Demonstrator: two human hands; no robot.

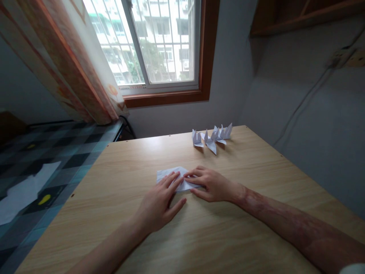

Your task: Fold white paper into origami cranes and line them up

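A folded sheet of white paper [179, 171] lies flat on the wooden table [137, 163], with crease lines across it. My left hand [159, 201] rests palm down over its near left part, fingers stretched out and thumb apart. From the right, my right hand [209, 184] lays its extended fingers on the paper's right part, thumb held apart on the near side. The fingertips of both hands come close together at the middle of the sheet. Part of the paper is hidden beneath the fingers.
Several folded white paper figures [211, 140] stand near the table's far right edge. Loose white sheets [25, 194] lie on a checked bedspread [74, 163] at the left. Beyond the table are a barred window [168, 45] and a patterned curtain [62, 49].
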